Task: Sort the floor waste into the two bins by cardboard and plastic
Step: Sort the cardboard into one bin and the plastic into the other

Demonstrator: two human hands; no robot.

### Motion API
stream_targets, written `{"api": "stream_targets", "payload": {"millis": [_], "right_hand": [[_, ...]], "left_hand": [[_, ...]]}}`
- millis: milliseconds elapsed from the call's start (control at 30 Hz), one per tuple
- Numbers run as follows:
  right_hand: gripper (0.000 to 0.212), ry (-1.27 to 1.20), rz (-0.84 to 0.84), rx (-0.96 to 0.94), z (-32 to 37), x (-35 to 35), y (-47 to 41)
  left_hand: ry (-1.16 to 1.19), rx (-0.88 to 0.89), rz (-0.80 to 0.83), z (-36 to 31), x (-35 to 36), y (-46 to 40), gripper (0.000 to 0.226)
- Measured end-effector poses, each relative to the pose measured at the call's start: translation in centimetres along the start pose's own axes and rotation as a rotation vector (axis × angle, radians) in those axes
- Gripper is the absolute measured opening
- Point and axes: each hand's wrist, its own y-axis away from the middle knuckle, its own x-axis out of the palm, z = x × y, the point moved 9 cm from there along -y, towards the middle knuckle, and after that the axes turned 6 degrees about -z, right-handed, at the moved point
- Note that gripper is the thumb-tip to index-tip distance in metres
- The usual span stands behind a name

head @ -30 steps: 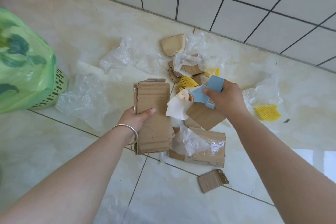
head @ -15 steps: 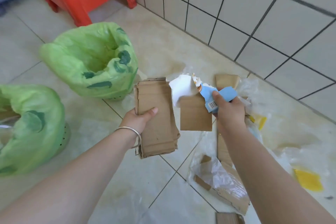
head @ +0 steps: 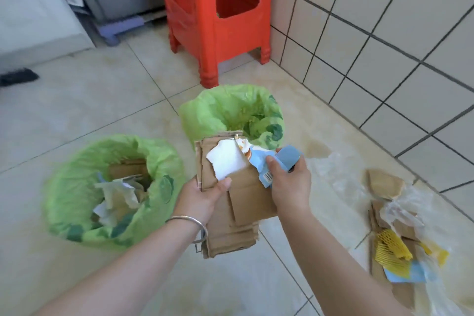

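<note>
Both hands had swung away from the scattered pile and over toward the bins, and the right one had brought its pieces up against the stack in the left. The left hand [head: 202, 200] gripped a stack of flattened cardboard [head: 230, 228], thumb pressed on top. The right hand [head: 289, 187] pinched a torn blue-and-white carton [head: 266, 161] and a brown cardboard sheet [head: 250, 200] against that stack. Everything hung just in front of the far bin [head: 205, 115], whose green liner looked empty; the near bin [head: 77, 187], to its left, already held cardboard and paper scraps. Dropping the load straight down could land it in the wrong bin. Plastic film and cardboard [head: 400, 215] lay on the floor to the right of the far bin, unsorted.
</note>
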Motion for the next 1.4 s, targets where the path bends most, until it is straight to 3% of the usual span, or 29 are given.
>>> {"api": "stream_targets", "payload": {"millis": [200, 433, 633, 733, 800, 900, 1033, 1200, 1267, 1333, 1400], "right_hand": [[0.061, 0.09, 0.278, -0.148, 2.0, 12.5, 5.4], [0.079, 0.052, 0.525, -0.298, 2.8, 23.7, 11.5], [0.046, 0.291, 0.442, -0.181, -1.8, 26.1, 10.9], [0.045, 0.462, 0.372, -0.216, -3.6, 26.3, 10.9], [0.043, 0.567, 0.342, -0.303, -3.9, 26.7, 11.0], [0.04, 0.792, 0.352, -0.403, -4.8, 28.3, 10.8], [0.044, 1.007, 0.381, -0.409, -6.8, 29.4, 10.1], [0.036, 1.21, 0.334, -0.468, -8.5, 30.3, 9.7], [0.036, 1.299, 0.324, -0.516, -8.6, 30.7, 9.9], [0.033, 1.381, 0.324, -0.57, -8.2, 31.0, 10.1], [0.032, 1.456, 0.349, -0.602, -8.0, 31.2, 10.4]], "left_hand": [[-0.053, 0.194, -0.233, -2.9, -11.5, -2.3, 0.014], [-0.098, 0.33, -0.506, -3.5, -23.7, -4.6, 0.013], [-0.294, 0.189, -0.394, 0.7, -25.6, -8.1, 0.017], [-0.401, 0.101, -0.259, 2.2, -24.2, -9.7, 0.021], [-0.567, 0.056, -0.165, 2.8, -23.3, -10.8, 0.006], [-0.798, -0.033, -0.087, 3.8, -22.8, -12.2, 0.036], [-1.042, -0.091, -0.008, 5.0, -22.2, -14.0, 0.026], [-1.175, -0.186, -0.054, 6.1, -22.0, -15.0, 0.037], [-1.129, -0.262, -0.105, 7.0, -22.0, -14.7, 0.054], [-1.078, -0.252, -0.178, 7.0, -22.0, -14.5, 0.066], [-1.104, -0.21, -0.199, 6.8, -22.0, -14.1, 0.063]]}}
